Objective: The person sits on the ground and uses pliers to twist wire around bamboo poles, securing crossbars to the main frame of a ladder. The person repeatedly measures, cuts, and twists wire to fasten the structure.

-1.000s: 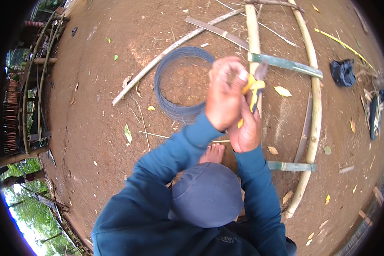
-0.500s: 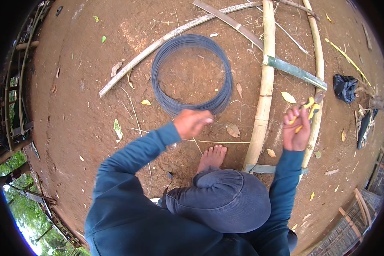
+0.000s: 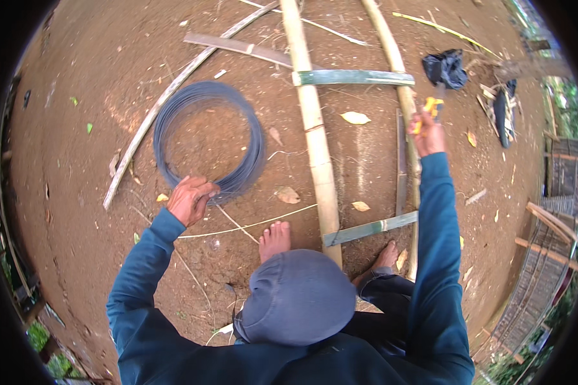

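Note:
A coil of thin dark wire (image 3: 255, 151) lies on the brown soil at the left. My left hand (image 3: 191, 196) is at its near edge, the fingers curled and closed on wire there; the strands between them are hard to make out. Out to the right, my right hand (image 3: 428, 136) grips pliers (image 3: 431, 106) with yellow and dark handles, their jaws blurred and pointing away from me. This hand is raised over the right pole of a bamboo frame. The frame has a thick left pole (image 3: 315, 138), a right pole (image 3: 386, 35) and green split-bamboo crosspieces (image 3: 359, 77).
My bare left foot (image 3: 275, 239) is between coil and frame, my right foot (image 3: 386, 255) near the lower crosspiece (image 3: 372, 228). A long pale strip (image 3: 157, 109) curves beyond the coil. A black plastic bag (image 3: 444, 68) lies at the far right, woven panels (image 3: 538, 285) nearer.
The view has swung to the right, shifting the ground leftward in the picture. My left hand has come back to the coil's near edge. My right hand, with the pliers, reaches farther out.

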Motion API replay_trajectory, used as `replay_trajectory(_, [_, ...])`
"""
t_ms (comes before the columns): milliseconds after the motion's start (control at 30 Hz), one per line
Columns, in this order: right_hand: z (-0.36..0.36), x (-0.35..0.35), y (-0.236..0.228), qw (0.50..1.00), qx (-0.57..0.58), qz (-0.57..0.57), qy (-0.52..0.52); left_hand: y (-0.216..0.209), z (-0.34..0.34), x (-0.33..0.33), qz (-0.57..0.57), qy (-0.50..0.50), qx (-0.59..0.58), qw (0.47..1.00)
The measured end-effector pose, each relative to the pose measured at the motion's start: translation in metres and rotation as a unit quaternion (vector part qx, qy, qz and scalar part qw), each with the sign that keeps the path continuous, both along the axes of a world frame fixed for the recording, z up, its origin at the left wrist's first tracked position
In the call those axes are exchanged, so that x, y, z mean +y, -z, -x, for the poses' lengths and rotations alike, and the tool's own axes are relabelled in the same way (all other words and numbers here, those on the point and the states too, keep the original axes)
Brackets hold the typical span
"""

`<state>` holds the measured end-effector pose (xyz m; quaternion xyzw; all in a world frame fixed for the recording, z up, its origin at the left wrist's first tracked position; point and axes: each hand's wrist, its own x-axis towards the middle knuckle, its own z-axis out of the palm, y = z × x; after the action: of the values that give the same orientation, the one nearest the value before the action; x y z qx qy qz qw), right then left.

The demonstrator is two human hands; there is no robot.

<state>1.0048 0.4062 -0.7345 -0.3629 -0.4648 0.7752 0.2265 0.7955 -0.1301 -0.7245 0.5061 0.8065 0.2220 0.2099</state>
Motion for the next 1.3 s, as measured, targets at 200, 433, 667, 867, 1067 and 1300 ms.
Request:
replay_trajectory(200, [-0.007, -0.023, 0.043, 0.978, -0.151, -0.140, 0.025, 0.007, -0.011, 0.025, 0.006, 0.027, -0.014, 1.000])
replay_trajectory(433, [-0.025, -0.039, -0.036, 0.952, -0.073, -0.287, 0.081, 0.004, -0.020, 0.032, -0.013, -0.063, -0.044, 0.997])
replay_trajectory(667, [-0.018, -0.172, -0.053, 0.997, -0.029, -0.063, -0.022, 0.008, -0.020, 0.051, -0.056, -0.174, -0.161, 0.970])
replay_trajectory(867, [-0.024, -0.312, 0.012, 0.958, -0.158, -0.110, -0.212, 0.029, -0.006, 0.059, -0.087, -0.225, -0.269, 0.932])
replay_trajectory(1067, [-0.021, -0.337, 0.041, 0.920, -0.165, -0.173, -0.309, 0.033, 0.001, 0.058, -0.147, -0.214, -0.296, 0.919])
replay_trajectory(1300, [-0.001, -0.324, 0.026, 0.877, -0.213, -0.226, -0.367, 0.023, -0.001, 0.059, -0.131, -0.210, -0.250, 0.936])
